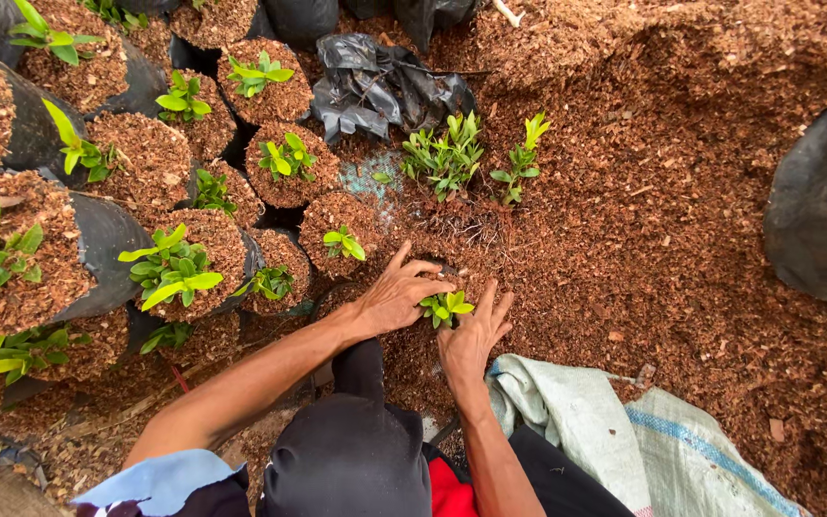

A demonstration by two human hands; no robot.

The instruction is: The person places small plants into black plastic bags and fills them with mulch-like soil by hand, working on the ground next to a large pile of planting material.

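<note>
While both open hands, left hand (396, 295) and right hand (474, 335), press soil around one seedling (446, 307), many filled bags (184, 254) stand planted. Loose seedlings (447, 158) lie unpotted nearby.

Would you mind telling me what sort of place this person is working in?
Most likely a plant nursery, outdoors or under cover. Rows of black grow bags filled with reddish-brown husk each hold a seedling, loose seedlings lie on a heap of the same husk, and both hands, left hand and right hand, press around a seedling.

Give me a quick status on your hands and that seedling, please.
Left hand and right hand open, pressing the reddish-brown potting mix around a small green seedling. Filled black grow bags close at left. Nothing between.
</note>
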